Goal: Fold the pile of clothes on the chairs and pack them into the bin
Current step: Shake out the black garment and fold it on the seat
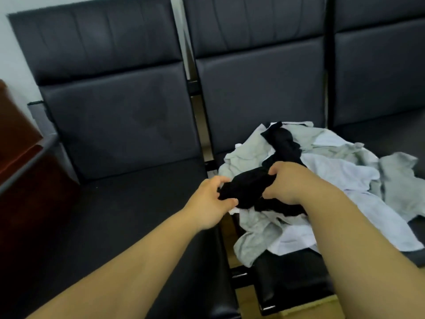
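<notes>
A pile of clothes point(326, 180), grey and white pieces, lies crumpled on the seat of the middle chair point(259, 93). A black garment point(248, 187) runs across the pile's left part. My left hand point(210, 201) pinches the black garment's left end between thumb and fingers. Just to the right, my right hand point(292, 180) grips the same garment with curled fingers, bunching it. Part of the black cloth lies hidden under my right forearm. No bin is in view.
The left chair point(115, 203) has a bare dark seat. A third chair point(379, 77) stands at the right, with some grey cloth spilling toward it. A reddish-brown cabinet point(20, 157) and a grey armrest sit at the left edge.
</notes>
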Demonstrator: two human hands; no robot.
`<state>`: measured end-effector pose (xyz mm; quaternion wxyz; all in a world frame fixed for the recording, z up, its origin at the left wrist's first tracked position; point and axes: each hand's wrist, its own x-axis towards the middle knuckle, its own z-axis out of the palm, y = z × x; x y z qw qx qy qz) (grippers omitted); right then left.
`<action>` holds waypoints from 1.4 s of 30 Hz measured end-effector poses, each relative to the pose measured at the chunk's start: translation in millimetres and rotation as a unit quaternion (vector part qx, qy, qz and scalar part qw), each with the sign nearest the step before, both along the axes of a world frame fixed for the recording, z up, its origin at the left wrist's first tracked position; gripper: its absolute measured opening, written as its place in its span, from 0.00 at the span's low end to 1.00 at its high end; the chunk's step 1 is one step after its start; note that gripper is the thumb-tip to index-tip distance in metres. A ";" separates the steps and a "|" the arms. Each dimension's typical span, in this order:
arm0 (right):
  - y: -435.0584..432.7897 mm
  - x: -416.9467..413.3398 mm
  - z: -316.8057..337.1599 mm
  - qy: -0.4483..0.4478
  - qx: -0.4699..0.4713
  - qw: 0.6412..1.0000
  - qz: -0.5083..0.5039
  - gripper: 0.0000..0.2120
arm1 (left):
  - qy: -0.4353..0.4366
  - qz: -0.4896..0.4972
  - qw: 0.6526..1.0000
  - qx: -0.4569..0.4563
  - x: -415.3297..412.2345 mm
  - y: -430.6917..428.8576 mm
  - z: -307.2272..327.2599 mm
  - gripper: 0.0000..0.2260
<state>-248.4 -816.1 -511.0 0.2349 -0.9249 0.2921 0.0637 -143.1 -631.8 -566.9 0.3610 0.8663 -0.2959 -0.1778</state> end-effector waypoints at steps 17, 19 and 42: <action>-67.4 12.6 -62.1 0.024 0.002 0.981 -0.192 0.17 | 0.155 0.159 0.952 -0.210 33.6 -74.5 35.4 0.06; -65.8 11.6 -62.4 -0.019 0.016 0.978 -0.209 0.27 | 0.222 0.174 0.922 -0.264 32.8 -65.6 49.9 0.06; 103.7 45.0 35.0 -0.382 0.508 0.770 0.053 0.07 | 0.316 0.292 0.759 -0.489 41.1 149.5 122.2 0.14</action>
